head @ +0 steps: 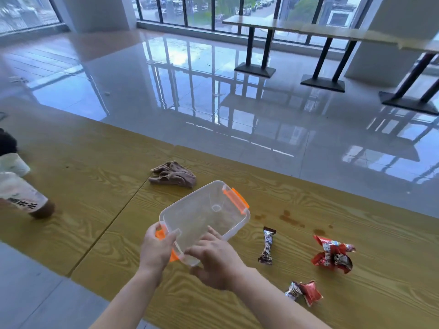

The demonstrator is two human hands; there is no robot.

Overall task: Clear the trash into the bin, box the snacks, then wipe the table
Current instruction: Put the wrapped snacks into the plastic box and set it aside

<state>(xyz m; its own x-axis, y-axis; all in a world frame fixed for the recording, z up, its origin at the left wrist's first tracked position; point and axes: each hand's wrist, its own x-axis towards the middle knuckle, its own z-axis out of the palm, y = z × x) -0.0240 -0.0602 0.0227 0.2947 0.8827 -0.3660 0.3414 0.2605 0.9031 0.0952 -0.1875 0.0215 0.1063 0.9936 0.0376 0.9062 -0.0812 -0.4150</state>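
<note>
Both hands gripping clear box (206,210) at near end: left hand (156,248) pinching orange clip (161,233), right hand (213,264) pressing lid corner. Box tilting, far end unsupported; could be slipping. Snacks (267,245) lying right of grip, stains (289,219) beyond, cloth (173,174) past far end.

This looks like a canteen or public dining hall, not a home. Beyond the hands runs a long wood-grain table (95,176), and further ahead to the right stand more long tables (297,26) on black metal pedestal legs (323,67). A wide glossy tiled floor (190,96) stretches between them, mirroring the tall floor-to-ceiling windows (202,10) at the far wall, through which parked cars (263,1) show outside
</note>
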